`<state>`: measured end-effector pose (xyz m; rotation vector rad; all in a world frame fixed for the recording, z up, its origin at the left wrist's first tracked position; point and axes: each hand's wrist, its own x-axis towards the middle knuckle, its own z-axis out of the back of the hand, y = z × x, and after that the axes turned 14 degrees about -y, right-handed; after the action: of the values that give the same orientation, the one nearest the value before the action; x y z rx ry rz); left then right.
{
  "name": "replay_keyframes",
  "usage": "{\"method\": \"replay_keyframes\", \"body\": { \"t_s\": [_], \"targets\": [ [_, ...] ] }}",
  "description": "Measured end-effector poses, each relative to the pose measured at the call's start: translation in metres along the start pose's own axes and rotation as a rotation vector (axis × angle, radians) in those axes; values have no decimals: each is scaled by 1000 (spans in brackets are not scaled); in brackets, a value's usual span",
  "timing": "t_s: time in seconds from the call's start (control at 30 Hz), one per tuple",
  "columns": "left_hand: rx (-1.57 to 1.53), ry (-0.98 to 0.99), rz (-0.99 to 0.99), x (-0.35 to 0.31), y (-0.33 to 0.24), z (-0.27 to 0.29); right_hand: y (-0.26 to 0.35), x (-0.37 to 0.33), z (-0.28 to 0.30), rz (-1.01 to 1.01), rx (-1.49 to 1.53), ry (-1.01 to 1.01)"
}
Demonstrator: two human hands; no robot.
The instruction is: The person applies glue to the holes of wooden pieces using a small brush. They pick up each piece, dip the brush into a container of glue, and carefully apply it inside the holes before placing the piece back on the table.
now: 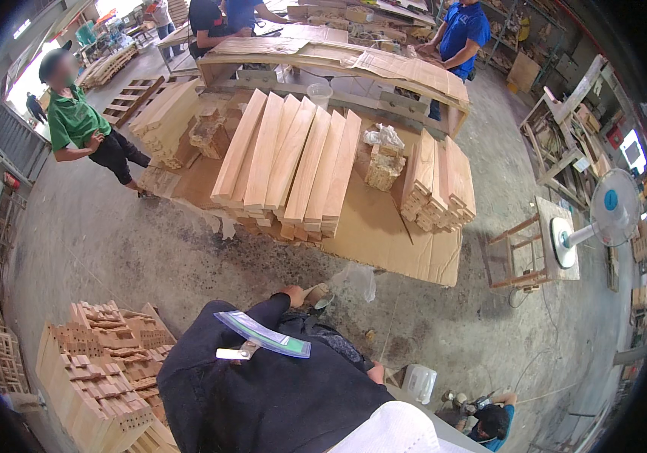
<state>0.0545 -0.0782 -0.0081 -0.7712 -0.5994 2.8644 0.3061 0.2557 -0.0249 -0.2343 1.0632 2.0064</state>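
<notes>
My left hand (291, 295) is small in view beyond the dark cloth of my clothing, its fingers curled. Right beside it is a tan, cup-like thing (317, 294) with a pale rim; the grip itself is too small to make out. A clear plastic bag (358, 281) lies just past it. My right hand (375, 372) shows only partly at the edge of my dark clothing, its fingers hidden. Near it stands a translucent plastic container (418, 383). Ahead, stacked wooden boards (285, 155) rest on a cardboard-covered surface (384, 245).
A smaller board stack (439, 181) lies to the right. Drilled wooden pieces (104, 355) are piled at lower left. A white fan (615, 208) stands on a wooden stool (523, 249). A person in green (78, 121) stands left; another (493, 423) crouches at lower right.
</notes>
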Motion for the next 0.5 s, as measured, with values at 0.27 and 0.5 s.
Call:
{"method": "replay_keyframes", "body": {
  "t_s": [0.27,0.5],
  "targets": [
    [69,89,57,-10,-16,21,28,-16,12,22,6,-16],
    [29,79,111,-15,-19,21,27,-9,12,-17,-4,32]
  ]
}}
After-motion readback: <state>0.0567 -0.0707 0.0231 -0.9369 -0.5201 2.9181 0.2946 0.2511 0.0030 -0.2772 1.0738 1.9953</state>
